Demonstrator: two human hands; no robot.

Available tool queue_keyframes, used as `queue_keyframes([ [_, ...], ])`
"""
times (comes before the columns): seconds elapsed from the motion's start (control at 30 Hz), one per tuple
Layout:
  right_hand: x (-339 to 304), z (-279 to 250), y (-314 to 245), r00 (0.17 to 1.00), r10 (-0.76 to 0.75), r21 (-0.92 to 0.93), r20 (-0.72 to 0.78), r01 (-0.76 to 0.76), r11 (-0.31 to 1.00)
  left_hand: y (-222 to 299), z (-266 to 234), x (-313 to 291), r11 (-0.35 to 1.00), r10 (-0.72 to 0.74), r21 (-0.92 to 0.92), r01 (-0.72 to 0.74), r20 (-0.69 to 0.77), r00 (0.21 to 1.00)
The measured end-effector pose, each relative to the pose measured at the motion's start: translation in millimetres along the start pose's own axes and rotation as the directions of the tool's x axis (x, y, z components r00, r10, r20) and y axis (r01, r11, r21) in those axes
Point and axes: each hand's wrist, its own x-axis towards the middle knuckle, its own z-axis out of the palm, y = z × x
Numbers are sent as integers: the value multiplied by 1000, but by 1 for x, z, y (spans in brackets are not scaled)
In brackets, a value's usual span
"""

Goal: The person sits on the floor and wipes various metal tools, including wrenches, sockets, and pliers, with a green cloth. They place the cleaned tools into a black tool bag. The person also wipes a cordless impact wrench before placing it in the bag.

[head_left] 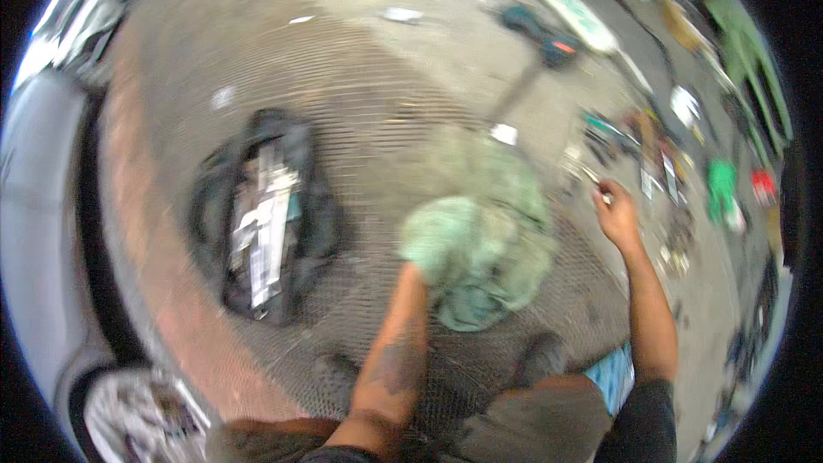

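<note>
A crumpled pale green cloth (501, 236) lies bunched on the ribbed ground in front of me. My left forearm (399, 343) reaches into its near left side, and the fabric covers my left hand, so its fingers are hidden. To the right of the cloth, my right hand (619, 216) is raised with its fingers closed. A small, thin metal tool (607, 199) shows at its fingertips; blur hides its exact kind. Scattered hand tools (660, 154) lie on the ground beyond this hand.
A black open tool bag (313, 214) full of metal tools stands to the left. The grey side of a car (39, 180) runs along the left edge, its wheel (146, 416) at the lower left. A green bottle-like object (723, 180) and a red item (763, 187) sit at the right.
</note>
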Motion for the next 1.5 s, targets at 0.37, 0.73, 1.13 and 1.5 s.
queue_keyframes([
  [0.37, -88, -14, 188, 864, 484, -34, -137, -493, 869, -57, 12, 16, 990, -21, -130, 59, 278, 960],
  [0.73, -13, 46, 95, 993, 88, -212, -74, -102, 972, -6, 30, -10, 708, -327, -606, 362, 172, 929],
  [1.13, 33, 32, 48, 917, 344, -53, 200, -340, 939, -65, 24, 2, 833, -11, -541, 116, 193, 981],
  [1.5, -33, -122, -41, 789, 54, 741, 613, -597, 308, 12, 16, 13, 606, -260, -741, 289, 159, 953],
])
